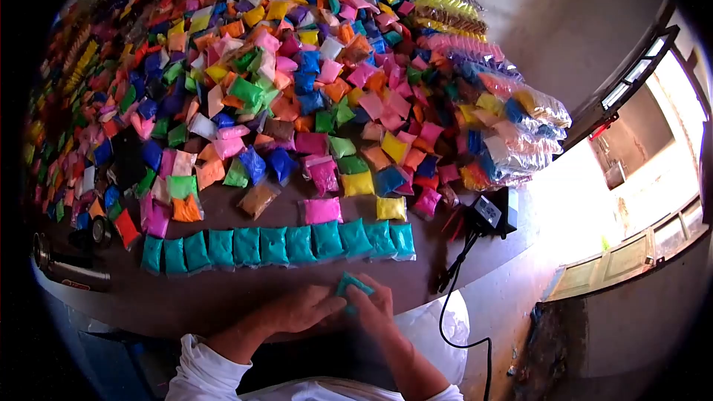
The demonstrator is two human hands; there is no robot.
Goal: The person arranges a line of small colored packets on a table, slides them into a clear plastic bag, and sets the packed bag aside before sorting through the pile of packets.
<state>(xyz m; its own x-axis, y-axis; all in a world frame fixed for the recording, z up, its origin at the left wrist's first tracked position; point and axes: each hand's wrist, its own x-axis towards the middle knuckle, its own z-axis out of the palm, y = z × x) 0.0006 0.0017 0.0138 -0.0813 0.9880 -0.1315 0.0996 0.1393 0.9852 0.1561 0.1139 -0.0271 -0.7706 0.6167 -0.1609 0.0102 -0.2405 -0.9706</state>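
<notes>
Above the table (223, 289), the right hand (376, 303) pinched one teal sachet (346, 284) in tightly bent fingers; the left hand (310, 306) curled beside it, grip unclear. Beyond lay eleven teal sachets (273, 246) in one row.

Packet row (273, 245) on table (200, 295), heap (308, 82) behind, hands (377, 301) in front; cylinder (78, 273) left, cabled box (487, 212) right.
</notes>
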